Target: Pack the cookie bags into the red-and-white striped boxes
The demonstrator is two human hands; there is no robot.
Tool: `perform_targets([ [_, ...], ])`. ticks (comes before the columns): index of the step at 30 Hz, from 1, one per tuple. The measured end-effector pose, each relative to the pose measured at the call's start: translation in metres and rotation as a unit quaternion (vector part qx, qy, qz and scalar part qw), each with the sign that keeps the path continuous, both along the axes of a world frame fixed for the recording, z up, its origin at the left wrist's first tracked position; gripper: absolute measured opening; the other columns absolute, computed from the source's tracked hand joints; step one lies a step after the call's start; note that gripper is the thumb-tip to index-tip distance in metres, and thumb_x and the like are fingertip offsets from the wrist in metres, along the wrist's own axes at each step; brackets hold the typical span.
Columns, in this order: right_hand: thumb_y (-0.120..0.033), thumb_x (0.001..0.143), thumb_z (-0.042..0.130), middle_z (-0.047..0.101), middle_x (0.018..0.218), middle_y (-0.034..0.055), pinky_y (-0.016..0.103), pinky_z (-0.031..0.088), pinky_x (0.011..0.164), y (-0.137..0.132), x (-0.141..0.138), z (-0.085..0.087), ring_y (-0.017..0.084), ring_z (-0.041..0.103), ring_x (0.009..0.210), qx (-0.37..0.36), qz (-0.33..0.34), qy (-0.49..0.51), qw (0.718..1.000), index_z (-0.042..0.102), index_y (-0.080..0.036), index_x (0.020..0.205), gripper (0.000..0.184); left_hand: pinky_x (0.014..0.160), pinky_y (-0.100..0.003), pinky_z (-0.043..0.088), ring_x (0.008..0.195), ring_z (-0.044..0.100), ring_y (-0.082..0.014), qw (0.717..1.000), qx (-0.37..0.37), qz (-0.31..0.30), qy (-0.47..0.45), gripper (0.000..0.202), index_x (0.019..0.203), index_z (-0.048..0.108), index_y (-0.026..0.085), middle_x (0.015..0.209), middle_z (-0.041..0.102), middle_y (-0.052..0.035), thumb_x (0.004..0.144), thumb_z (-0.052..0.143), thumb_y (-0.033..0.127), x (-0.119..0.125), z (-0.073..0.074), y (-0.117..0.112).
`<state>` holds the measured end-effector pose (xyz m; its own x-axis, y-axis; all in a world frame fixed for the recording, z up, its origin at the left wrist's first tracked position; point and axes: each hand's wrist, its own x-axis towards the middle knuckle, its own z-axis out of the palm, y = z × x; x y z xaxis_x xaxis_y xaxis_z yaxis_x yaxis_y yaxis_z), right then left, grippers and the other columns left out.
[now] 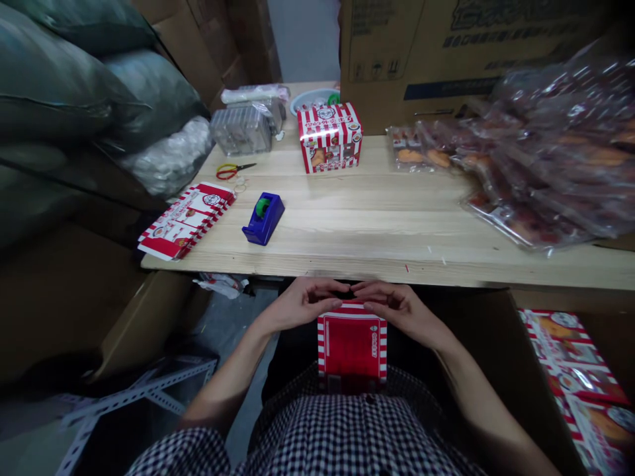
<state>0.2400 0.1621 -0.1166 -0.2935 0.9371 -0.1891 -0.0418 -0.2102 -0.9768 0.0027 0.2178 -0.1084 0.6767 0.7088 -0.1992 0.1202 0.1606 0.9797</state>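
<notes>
A red box with white striped edges (353, 344) rests upright at my lap, just below the table's front edge. My left hand (308, 304) grips its upper left edge, with the thumb on the near side and the fingers over the top. On the upper right edge, my right hand (391, 305) holds it the same way. The two hands' fingertips nearly meet above the box. What lies under the fingers is hidden. Ahead on the table are a blue tape dispenser (264, 218) with green tape and a finished-looking striped box (330, 137) standing upright.
Flattened striped cartons (187, 219) lie stacked at the table's left, near yellow-red scissors (233, 170). Clear plastic cases (243, 129) stand behind. Plastic-wrapped packs (540, 158) pile up on the right. More striped boxes (580, 370) sit in a carton at lower right.
</notes>
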Motion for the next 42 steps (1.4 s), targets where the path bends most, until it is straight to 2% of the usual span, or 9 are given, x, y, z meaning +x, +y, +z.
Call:
perform_targets([
  [3,-0.036,0.086,0.069,0.076,0.109,0.005,0.041,0.054,0.087,0.004,0.001,-0.001,0.021,0.071,0.094,-0.054,0.022,-0.004,0.998,0.076,-0.027,0.107,0.024,0.084,-0.035,0.054,0.096,0.071,-0.0233,1.0,0.005,-0.015,0.02,0.03,0.115,0.074,0.023,0.11,0.076,-0.0117,0.086,0.067,0.029,-0.001,0.003,0.006],
  [10,-0.037,0.083,0.072,0.079,0.098,0.0051,0.036,0.055,0.081,0.009,0.002,-0.004,0.02,0.073,0.085,-0.077,0.001,-0.02,0.997,0.078,-0.025,0.099,0.022,0.08,-0.029,0.053,0.09,0.071,-0.0201,0.999,0.004,-0.012,0.031,0.026,0.109,0.076,0.022,0.104,0.077,-0.0106,0.085,0.069,0.03,0.001,-0.008,0.009],
  [14,-0.038,0.08,0.076,0.079,0.099,0.0047,0.034,0.054,0.08,0.014,0.005,-0.004,0.019,0.073,0.086,-0.094,0.035,-0.003,0.995,0.078,-0.025,0.1,0.024,0.076,-0.028,0.052,0.084,0.069,-0.0173,0.994,0.072,-0.046,0.069,0.031,0.116,0.073,0.019,0.1,0.077,-0.0083,0.091,0.061,0.034,0.0,-0.007,0.012],
  [18,-0.039,0.08,0.077,0.079,0.1,0.0042,0.031,0.054,0.079,0.015,0.008,-0.007,0.017,0.072,0.085,-0.116,0.028,0.031,0.992,0.077,-0.025,0.103,0.028,0.079,-0.027,0.052,0.09,0.069,-0.017,0.983,0.148,-0.076,0.08,0.037,0.126,0.068,0.022,0.113,0.075,-0.008,0.091,0.063,0.033,-0.002,0.0,0.01],
  [22,-0.041,0.082,0.076,0.079,0.097,0.0037,0.03,0.052,0.078,0.009,0.005,-0.013,0.017,0.071,0.083,-0.11,-0.001,0.031,0.993,0.077,-0.025,0.101,0.025,0.09,-0.03,0.052,0.102,0.07,-0.0189,0.983,0.169,-0.036,0.055,0.032,0.123,0.069,0.022,0.116,0.074,-0.0075,0.093,0.06,0.028,0.002,-0.006,0.0],
  [29,-0.044,0.092,0.065,0.077,0.095,0.0022,0.027,0.051,0.074,0.0,-0.006,-0.013,0.015,0.069,0.081,-0.087,-0.023,0.038,0.995,0.075,-0.027,0.109,0.027,0.092,-0.033,0.054,0.1,0.072,-0.0201,0.981,0.163,0.089,0.056,0.027,0.116,0.074,0.022,0.11,0.077,-0.007,0.093,0.06,0.028,0.011,-0.025,-0.015],
  [35,-0.041,0.089,0.068,0.076,0.104,0.0027,0.029,0.052,0.082,-0.002,-0.003,-0.013,0.016,0.069,0.09,-0.073,-0.026,0.047,0.996,0.075,-0.027,0.106,0.023,0.096,-0.031,0.052,0.109,0.068,-0.0179,0.97,0.234,0.073,0.004,0.032,0.122,0.07,0.022,0.118,0.073,-0.0073,0.097,0.051,0.021,0.008,-0.028,-0.022],
  [39,-0.041,0.084,0.073,0.078,0.098,0.0031,0.031,0.053,0.08,-0.003,-0.001,-0.014,0.017,0.071,0.085,-0.087,-0.029,0.038,0.995,0.077,-0.026,0.102,0.024,0.097,-0.033,0.052,0.112,0.067,-0.0202,0.981,0.193,0.011,0.03,0.031,0.123,0.07,0.02,0.122,0.072,-0.0091,0.096,0.054,0.026,0.001,-0.024,-0.017],
  [42,-0.042,0.081,0.076,0.079,0.096,0.0039,0.032,0.054,0.077,-0.001,-0.002,-0.012,0.018,0.071,0.082,-0.102,-0.021,0.026,0.994,0.078,-0.026,0.101,0.026,0.087,-0.031,0.055,0.099,0.071,-0.0199,0.991,0.118,0.011,0.07,0.031,0.118,0.072,0.018,0.113,0.075,-0.0095,0.095,0.057,0.032,-0.001,-0.018,-0.007],
])
